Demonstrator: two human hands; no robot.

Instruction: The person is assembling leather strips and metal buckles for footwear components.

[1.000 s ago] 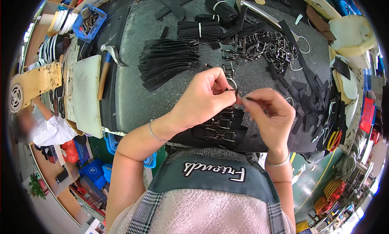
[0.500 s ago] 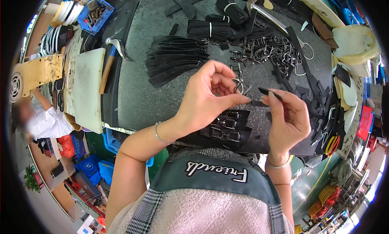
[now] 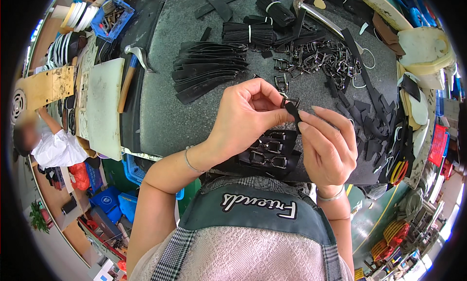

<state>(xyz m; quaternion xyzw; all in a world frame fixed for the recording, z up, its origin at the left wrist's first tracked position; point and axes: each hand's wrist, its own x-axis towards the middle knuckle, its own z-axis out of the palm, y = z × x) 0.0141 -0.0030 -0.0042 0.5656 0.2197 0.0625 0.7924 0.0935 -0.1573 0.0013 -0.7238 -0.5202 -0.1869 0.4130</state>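
Observation:
Over the grey worktop [image 3: 168, 120], my left hand [image 3: 245, 113] is closed on a dark metal buckle [image 3: 293, 103], pinched between thumb and fingers. My right hand [image 3: 331, 149] pinches a short black strip [image 3: 293, 110] with thumb and forefinger. The strip lies against the buckle, close to my left thumb tip; whether it passes through the frame I cannot tell. Just below my hands lie black straps with buckles [image 3: 267, 158] on them. One loose buckle [image 3: 281, 81] sits beyond my left fingers, and a heap of buckles [image 3: 335, 62] is farther right.
Fanned black strips [image 3: 209, 69] and a tied bundle [image 3: 248, 34] lie at the back. Hammers rest at the left [image 3: 129, 81] and back right [image 3: 323, 20]. Short black offcuts [image 3: 372, 115] are scattered at the right. Another person [image 3: 58, 147] is at the far left.
My right hand has moved left, bringing the black strip up against the buckle. The strip has turned from slanting to nearly upright. My left hand stays almost in place.

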